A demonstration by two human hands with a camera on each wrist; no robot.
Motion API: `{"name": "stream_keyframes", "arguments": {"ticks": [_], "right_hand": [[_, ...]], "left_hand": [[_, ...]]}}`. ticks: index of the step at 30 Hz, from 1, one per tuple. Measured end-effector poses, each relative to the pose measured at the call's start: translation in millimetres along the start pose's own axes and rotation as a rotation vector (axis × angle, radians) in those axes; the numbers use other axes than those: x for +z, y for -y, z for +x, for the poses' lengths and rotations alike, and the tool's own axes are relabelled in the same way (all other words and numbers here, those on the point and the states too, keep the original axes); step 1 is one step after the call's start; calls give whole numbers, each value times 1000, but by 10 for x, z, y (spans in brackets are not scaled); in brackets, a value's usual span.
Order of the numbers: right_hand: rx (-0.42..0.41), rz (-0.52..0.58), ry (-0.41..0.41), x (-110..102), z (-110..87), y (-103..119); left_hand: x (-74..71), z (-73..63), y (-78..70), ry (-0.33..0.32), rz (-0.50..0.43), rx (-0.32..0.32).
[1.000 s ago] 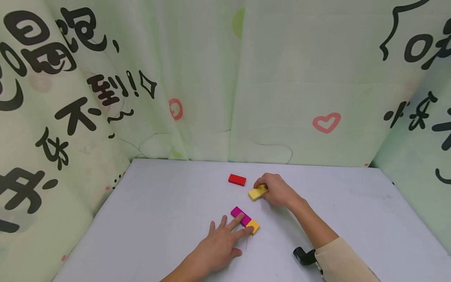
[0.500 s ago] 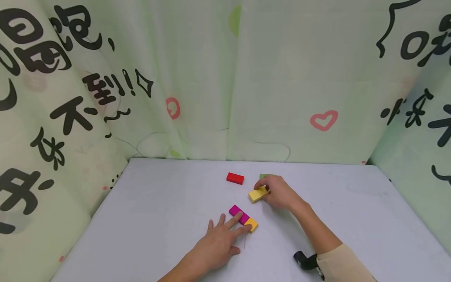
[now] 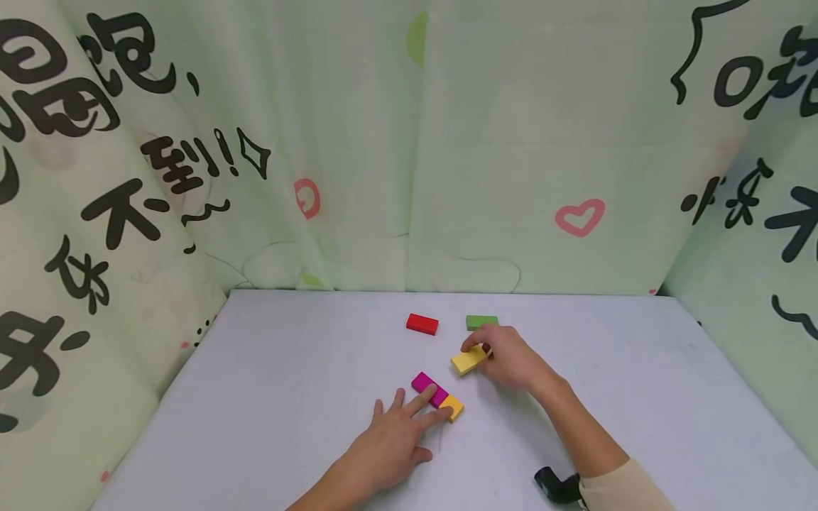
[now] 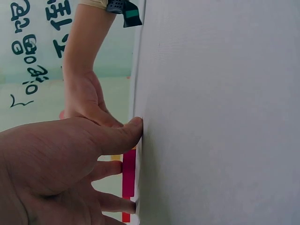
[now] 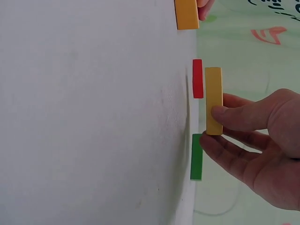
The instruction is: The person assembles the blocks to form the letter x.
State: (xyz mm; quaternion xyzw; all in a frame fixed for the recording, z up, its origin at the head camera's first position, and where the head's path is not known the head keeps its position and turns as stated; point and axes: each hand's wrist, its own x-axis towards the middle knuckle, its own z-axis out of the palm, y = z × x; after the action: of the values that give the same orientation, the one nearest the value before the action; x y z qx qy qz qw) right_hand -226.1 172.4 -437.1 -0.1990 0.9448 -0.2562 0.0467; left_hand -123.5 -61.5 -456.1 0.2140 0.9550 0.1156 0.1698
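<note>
Hands (image 3: 393,440) (image 3: 509,358) touch blocks (image 3: 464,363) (image 3: 422,381), well inside table edges (image 3: 358,294).

Yellow block (image 3: 468,360) aloft, magenta block (image 3: 421,382) against orange block (image 3: 453,402)

Soft light, faint shadows on the tabletop (image 3: 287,355), dimmer wrist views

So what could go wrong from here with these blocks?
The right hand pinches the yellow block near one end, so it might tilt or slip. The left hand has fingers on the purple block and orange block; a slight push could shift them.
</note>
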Motion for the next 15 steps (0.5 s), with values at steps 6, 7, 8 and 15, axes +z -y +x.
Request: {"name": "stream_keyframes", "arguments": {"ticks": [6, 7, 8, 15], "right_hand": [[13, 9, -2, 0, -66, 12], [15, 13, -2, -1, -77, 13], [18, 17, -1, -2, -89, 17], [22, 32, 3, 1, -152, 15]], "left_hand": [[4, -2, 2, -5, -6, 9], [4, -5, 2, -7, -4, 12], [5, -8, 1, -10, -3, 15], [0, -19, -7, -21, -6, 15]]}}
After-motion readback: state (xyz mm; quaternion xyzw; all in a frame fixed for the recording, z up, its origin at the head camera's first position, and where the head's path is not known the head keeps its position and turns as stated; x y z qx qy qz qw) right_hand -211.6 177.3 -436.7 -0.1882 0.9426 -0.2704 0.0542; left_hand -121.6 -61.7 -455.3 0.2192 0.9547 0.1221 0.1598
